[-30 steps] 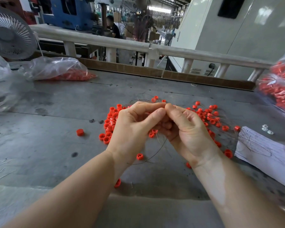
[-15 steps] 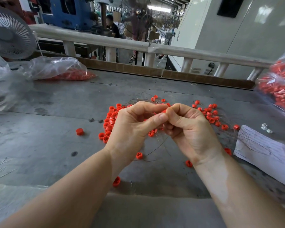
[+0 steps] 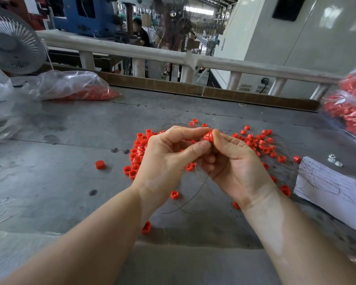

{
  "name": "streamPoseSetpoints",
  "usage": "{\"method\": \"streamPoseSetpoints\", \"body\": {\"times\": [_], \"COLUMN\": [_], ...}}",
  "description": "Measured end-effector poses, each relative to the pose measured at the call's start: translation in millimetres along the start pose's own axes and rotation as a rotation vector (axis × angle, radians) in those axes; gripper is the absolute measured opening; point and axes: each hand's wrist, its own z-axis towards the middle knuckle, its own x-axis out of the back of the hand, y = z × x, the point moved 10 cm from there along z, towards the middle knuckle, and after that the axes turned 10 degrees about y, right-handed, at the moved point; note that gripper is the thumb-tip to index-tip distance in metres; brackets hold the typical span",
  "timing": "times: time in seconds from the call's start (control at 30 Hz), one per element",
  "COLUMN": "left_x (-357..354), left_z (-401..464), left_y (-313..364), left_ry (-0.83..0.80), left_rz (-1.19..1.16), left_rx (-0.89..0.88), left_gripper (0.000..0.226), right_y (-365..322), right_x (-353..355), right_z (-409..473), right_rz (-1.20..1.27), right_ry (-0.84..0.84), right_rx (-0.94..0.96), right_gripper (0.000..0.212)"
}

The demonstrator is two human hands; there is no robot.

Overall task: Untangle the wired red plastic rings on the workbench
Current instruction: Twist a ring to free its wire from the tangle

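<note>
Both hands met over the bench: the left hand [image 3: 164,159] and right hand [image 3: 232,163] pinched one small red plastic ring [image 3: 208,136] between curled fingertips. Thin dark wire [image 3: 193,194] trailed below, springy and snag-prone by the look of it. The light, hard ring seemed best held by its rim. The tangled pile of red rings [image 3: 259,144] lay just behind on the grey workbench [image 3: 49,182].

Two bare forearms and hands, no sleeves in view.
Left hand [image 3: 164,161] and right hand [image 3: 237,167]: no gloves, rings, watch or wristbands seen. Fingernails short, unpainted. Forearms uncovered right down to the frame's lower edge.
</note>
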Motion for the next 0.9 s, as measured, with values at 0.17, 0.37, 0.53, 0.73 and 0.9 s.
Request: {"method": "streamPoseSetpoints", "body": {"times": [0.17, 0.37, 0.53, 0.73, 0.9], "left_x": [-1.2, -2.6, -4.3, 4.1, 4.5], "left_z": [-0.8, -0.2, -1.1, 0.9, 0.1], "left_y": [3.2, 6.0, 10.3, 13.7, 14.7], "left_ry": [-0.013, -0.020, -0.041, 0.033, 0.044], "left_rz": [-0.011, 0.129, 0.135, 0.315, 0.321], "left_rx": [-0.010, -0.054, -0.088, -0.158, -0.162], "left_gripper": [0.023, 0.033, 0.024, 0.022, 0.022], "right_y": [0.0, 1.7, 2.5, 3.7, 3.7], "right_x": [-1.2, -1.2, -2.2, 0.2, 1.8], "right_z": [-0.4, -0.5, -1.2, -0.5, -1.2], "right_rz": [0.011, 0.028, 0.001, -0.061, -0.079], "right_ry": [0.001, 0.017, 0.011, 0.028, 0.038], "right_rx": [-0.006, -0.032, -0.039, -0.042, -0.045], "right_gripper": [0.022, 0.022, 0.023, 0.024, 0.023]}}
